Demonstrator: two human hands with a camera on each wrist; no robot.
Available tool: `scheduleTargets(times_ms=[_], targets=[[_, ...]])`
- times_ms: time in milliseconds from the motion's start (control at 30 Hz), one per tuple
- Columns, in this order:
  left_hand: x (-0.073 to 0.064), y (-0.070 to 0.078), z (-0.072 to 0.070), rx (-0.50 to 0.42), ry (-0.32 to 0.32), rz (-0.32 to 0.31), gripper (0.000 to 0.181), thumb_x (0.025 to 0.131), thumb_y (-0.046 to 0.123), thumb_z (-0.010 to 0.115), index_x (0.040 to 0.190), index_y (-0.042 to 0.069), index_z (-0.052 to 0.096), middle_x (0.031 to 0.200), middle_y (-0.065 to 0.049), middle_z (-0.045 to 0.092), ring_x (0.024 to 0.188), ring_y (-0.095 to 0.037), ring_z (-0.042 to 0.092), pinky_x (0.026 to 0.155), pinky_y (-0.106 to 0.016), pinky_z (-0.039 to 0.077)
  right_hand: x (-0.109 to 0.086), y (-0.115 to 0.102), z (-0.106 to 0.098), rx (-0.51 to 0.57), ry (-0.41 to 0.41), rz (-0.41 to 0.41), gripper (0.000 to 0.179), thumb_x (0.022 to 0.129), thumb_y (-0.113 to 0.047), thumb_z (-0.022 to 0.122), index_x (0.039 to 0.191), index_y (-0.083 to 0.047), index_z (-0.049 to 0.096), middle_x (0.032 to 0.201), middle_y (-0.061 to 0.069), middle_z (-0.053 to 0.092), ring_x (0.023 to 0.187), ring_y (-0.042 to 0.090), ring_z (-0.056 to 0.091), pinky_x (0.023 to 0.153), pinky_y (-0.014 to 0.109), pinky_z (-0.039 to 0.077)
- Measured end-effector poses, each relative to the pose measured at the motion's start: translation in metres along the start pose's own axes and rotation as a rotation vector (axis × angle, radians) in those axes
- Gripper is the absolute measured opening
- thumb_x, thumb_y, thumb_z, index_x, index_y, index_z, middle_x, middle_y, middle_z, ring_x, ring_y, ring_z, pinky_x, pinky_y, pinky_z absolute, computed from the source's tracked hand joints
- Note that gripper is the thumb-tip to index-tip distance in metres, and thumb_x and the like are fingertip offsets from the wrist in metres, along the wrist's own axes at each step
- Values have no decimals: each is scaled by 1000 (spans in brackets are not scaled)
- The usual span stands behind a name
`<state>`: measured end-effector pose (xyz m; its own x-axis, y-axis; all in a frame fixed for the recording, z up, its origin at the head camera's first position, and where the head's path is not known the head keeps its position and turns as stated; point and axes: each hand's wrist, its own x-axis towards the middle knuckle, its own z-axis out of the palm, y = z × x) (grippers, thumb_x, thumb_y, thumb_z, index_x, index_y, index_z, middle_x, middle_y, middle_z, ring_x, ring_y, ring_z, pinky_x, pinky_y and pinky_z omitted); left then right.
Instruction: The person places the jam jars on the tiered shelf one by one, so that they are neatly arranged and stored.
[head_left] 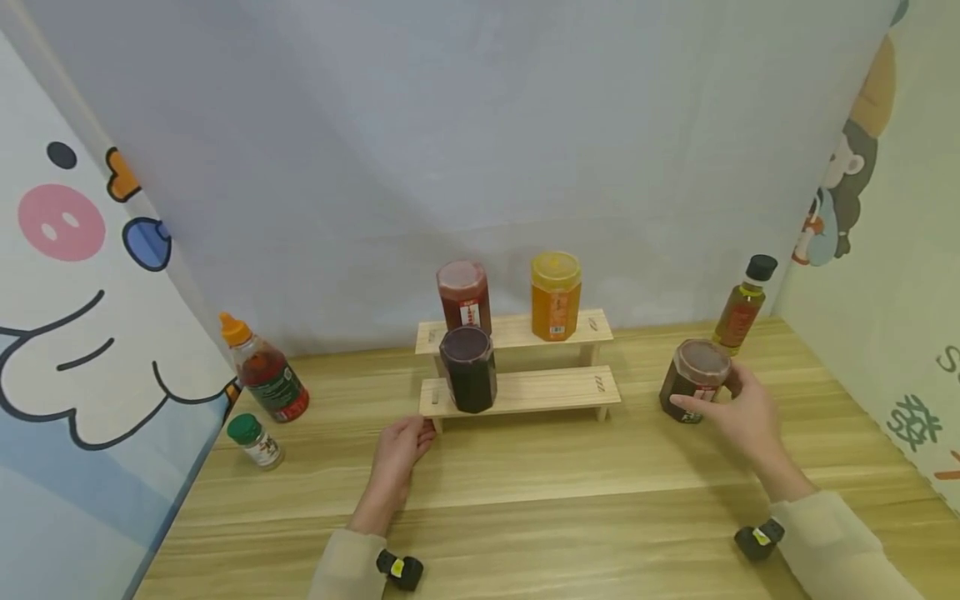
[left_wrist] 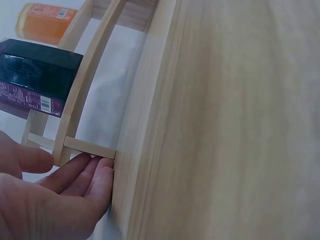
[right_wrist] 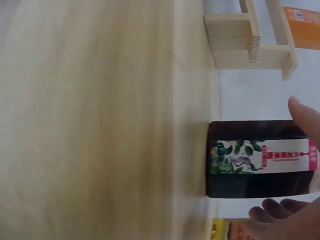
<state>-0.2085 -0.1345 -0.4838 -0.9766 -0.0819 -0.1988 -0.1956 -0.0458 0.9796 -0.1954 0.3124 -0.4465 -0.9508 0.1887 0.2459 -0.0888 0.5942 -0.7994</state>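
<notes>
My left hand (head_left: 397,454) grips the front left end of the two-tier wooden rack (head_left: 547,392). In the left wrist view the thumb (left_wrist: 37,160) lies at the board's corner and the fingers are against the leg. On the right, my right hand (head_left: 750,412) is spread around a dark jar (right_wrist: 260,160) standing on the table. Gaps show between that jar's sides and the thumb and fingertips in the right wrist view. A dark purple jar (head_left: 468,375) stands at the left of the lower tier. On the upper tier are a red jar (head_left: 463,292) and an orange-yellow jar (head_left: 555,296).
A sauce bottle (head_left: 273,379) with an orange cap and a small green-capped shaker (head_left: 257,442) stand at the table's left. Behind the right-hand jar is an oil bottle (head_left: 742,308) with a black cap. A pale curtain (head_left: 487,167) hangs along the back edge.
</notes>
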Motion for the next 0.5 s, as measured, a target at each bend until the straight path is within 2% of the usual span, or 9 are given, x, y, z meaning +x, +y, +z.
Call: scheduleTargets(times_ms=[233,500], targets=[[0,0,1,1,7,-5,42,103,12,37,130,-20,42,124,-32,49,114,-35,51,100,-42,41,0,11,10,-31,-2,-22,81,76,-33,83,135,4,42,121,25,55,111,38,50,87,51,42],[1,0,0,4,4,-1,42,103,13,37,130,-20,42,124,-32,49,114,-35,51,100,-42,41,1,14,11,-30,-44,14,82,80,-35,78,137,7,37,126,31,50,115,43,47,91,57,40]])
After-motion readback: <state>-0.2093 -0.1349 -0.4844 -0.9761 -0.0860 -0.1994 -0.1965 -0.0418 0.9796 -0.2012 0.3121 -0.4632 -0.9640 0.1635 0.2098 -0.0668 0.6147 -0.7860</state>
